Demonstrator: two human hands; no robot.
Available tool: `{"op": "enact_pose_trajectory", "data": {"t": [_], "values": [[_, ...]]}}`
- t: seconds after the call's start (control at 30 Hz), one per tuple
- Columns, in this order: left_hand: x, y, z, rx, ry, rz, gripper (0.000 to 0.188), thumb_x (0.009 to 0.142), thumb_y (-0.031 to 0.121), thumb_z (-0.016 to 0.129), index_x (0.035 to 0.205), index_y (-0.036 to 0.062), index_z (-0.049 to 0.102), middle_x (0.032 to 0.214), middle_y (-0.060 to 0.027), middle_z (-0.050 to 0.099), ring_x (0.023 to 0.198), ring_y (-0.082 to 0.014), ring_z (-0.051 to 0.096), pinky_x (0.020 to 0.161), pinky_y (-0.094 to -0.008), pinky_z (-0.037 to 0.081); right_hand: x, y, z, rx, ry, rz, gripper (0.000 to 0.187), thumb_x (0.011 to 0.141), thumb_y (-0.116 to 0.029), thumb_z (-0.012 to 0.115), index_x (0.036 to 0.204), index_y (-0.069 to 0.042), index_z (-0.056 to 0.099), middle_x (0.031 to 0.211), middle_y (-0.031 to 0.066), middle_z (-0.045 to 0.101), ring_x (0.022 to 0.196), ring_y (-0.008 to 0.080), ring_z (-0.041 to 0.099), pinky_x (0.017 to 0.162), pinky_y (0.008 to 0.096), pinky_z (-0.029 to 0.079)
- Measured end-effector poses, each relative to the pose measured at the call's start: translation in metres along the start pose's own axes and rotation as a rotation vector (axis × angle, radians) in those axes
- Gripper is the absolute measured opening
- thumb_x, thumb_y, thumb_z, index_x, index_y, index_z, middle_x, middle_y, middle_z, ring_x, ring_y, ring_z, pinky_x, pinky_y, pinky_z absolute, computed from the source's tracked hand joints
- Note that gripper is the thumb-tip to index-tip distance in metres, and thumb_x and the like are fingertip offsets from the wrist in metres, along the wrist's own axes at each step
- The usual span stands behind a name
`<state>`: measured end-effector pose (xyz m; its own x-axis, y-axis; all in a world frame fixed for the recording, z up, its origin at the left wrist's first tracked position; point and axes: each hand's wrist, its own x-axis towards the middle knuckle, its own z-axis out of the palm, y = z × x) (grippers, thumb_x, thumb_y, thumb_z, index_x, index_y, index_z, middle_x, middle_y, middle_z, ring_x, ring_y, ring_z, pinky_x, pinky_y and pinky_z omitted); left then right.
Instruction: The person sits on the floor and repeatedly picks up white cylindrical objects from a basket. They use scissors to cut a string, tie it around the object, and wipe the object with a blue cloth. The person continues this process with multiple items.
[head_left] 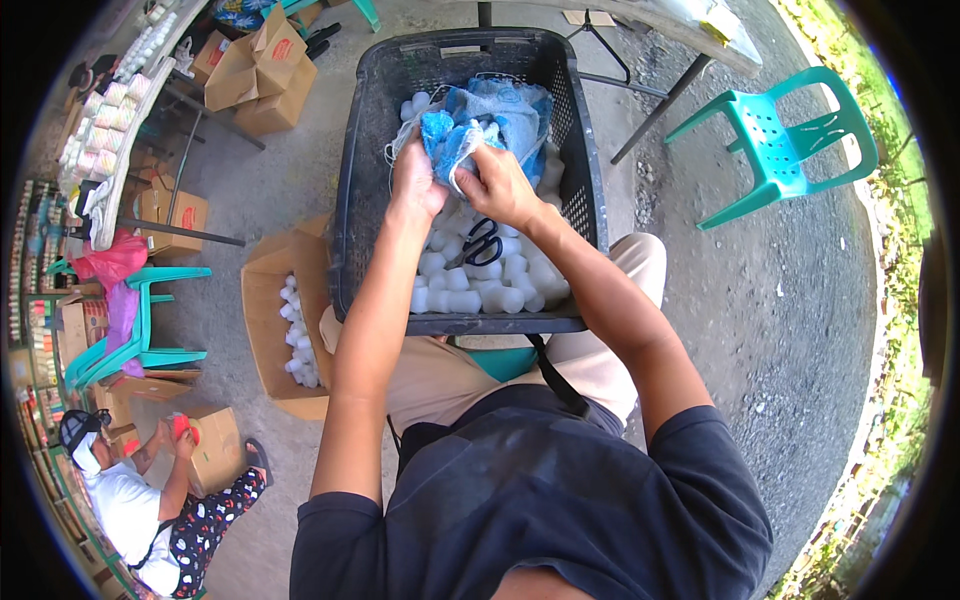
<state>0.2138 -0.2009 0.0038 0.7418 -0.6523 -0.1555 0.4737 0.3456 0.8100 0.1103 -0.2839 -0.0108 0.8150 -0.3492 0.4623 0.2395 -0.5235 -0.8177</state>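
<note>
Both my hands are closed on a blue-and-white woven mesh sack above a black plastic crate. My left hand grips the gathered near end from the left. From the right, my right hand pinches its whitish edge, thumb on top. The rest of the sack slumps toward the crate's far side, its contents mostly hidden. Small white translucent plastic bottles fill the crate's near part. Scissors with dark handles lie on these bottles, below my right wrist.
An open cardboard box holding white bottles stands left of the crate. A green plastic chair is at the right, and a table beyond the crate. At lower left a co-worker sits holding something red beside boxes.
</note>
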Motion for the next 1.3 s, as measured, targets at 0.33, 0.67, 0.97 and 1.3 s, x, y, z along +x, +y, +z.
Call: {"op": "enact_pose_trajectory", "data": {"t": [0.33, 0.67, 0.97, 1.3], "values": [[0.0, -0.02, 0.004, 0.514, -0.003, 0.649, 0.009, 0.097, 0.01, 0.053, 0.1, 0.002, 0.055, 0.094, -0.0038, 0.058, 0.086, -0.011, 0.052, 0.077, -0.0268, 0.043, 0.012, -0.004, 0.003, 1.487, 0.292, 0.689, 0.047, 0.1, -0.044, 0.04, 0.117, -0.005, 0.06, 0.111, 0.0091, 0.067, 0.096, 0.0215, 0.066, 0.088, 0.0349, 0.053], [-0.016, 0.018, -0.001, 1.178, -0.036, 0.827, 0.036, 0.078, 0.013, 0.061, 0.114, 0.013, 0.065, 0.128, -0.0048, 0.057, 0.124, -0.0285, 0.043, 0.107, -0.0458, 0.023, 0.016, 0.014, -0.008, 1.388, 0.289, 0.684, 0.038, 0.101, -0.032, 0.037, 0.116, -0.003, 0.058, 0.109, 0.0122, 0.066, 0.095, 0.0243, 0.066, 0.082, 0.0398, 0.056], [-0.024, 0.021, 0.02, 1.314, -0.251, 1.027, 0.04, 0.089, 0.034, 0.063, 0.123, 0.0135, 0.062, 0.124, -0.0034, 0.062, 0.12, -0.0259, 0.051, 0.105, -0.0428, 0.028, 0.042, 0.005, -0.031, 0.722, 0.286, 0.564, 0.015, 0.094, -0.008, 0.051, 0.088, 0.0, 0.061, 0.08, 0.0048, 0.063, 0.07, 0.0108, 0.061, 0.058, 0.0274, 0.051], [-0.012, 0.08, 0.03, 0.983, -0.287, 0.654, 0.042, 0.087, 0.015, 0.069, 0.123, 0.0008, 0.053, 0.107, -0.0161, 0.064, 0.093, -0.0232, 0.065, 0.081, -0.0332, 0.052, 0.084, -0.041, -0.057, -0.133, 0.234, 0.041, 0.027, 0.098, -0.021, 0.045, 0.106, -0.001, 0.061, 0.081, 0.0129, 0.065, 0.072, 0.0176, 0.061, 0.067, 0.0327, 0.048]]}}
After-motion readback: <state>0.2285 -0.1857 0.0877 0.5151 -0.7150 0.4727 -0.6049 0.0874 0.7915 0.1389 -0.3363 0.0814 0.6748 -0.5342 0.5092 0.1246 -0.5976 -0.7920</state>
